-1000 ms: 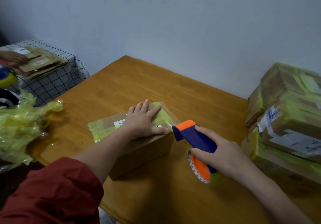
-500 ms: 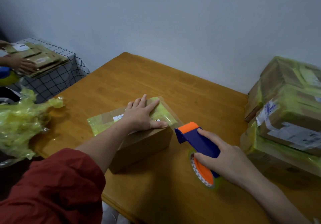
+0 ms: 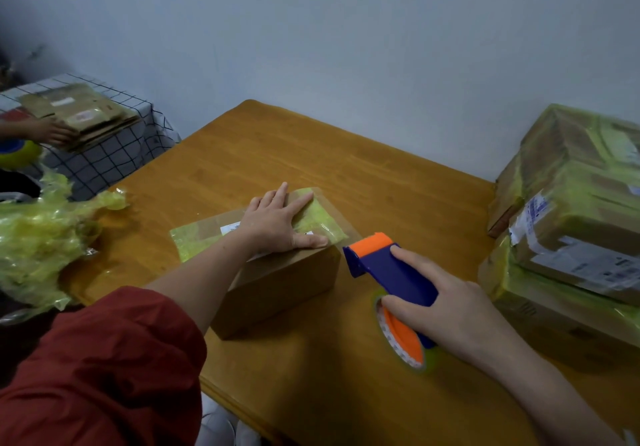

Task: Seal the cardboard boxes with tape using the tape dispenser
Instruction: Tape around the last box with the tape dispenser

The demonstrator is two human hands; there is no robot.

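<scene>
Cardboard box (image 3: 284,283) sits mid-surface, directly under my left hand (image 3: 277,224). That hand lies flat on the box top with the fingers straight and slightly spread, pressing down, gripping nothing. My thumb runs along the box's top right edge. The box top carries patches of yellow-green tape (image 3: 318,220) at both ends, and my palm partly covers the right one.

Tape dispenser (image 3: 391,272) is just right of the box, its orange roller head close to the box's right corner; I can't tell if they touch. My right hand (image 3: 446,310) is wrapped round its blue handle, index finger laid along the top, thumb curled at the side. The tape roll (image 3: 403,338), with its orange hub and yellow-green tape, hangs below my hand, close over the wooden surface (image 3: 263,155).

Writing: a white label (image 3: 230,228) shows on the box top beside my left wrist, print too small to read. Right of the box is a stack of taped boxes (image 3: 571,220) with white shipping labels, text blurred and unreadable.

Left of the box, at the surface edge, lies a crumpled wad of yellow-green film (image 3: 38,238). Further left and behind, flattened cartons (image 3: 79,116) are piled on a checked cloth (image 3: 114,155), another person's hand (image 3: 52,132) on them. Their labels are unreadable too.
</scene>
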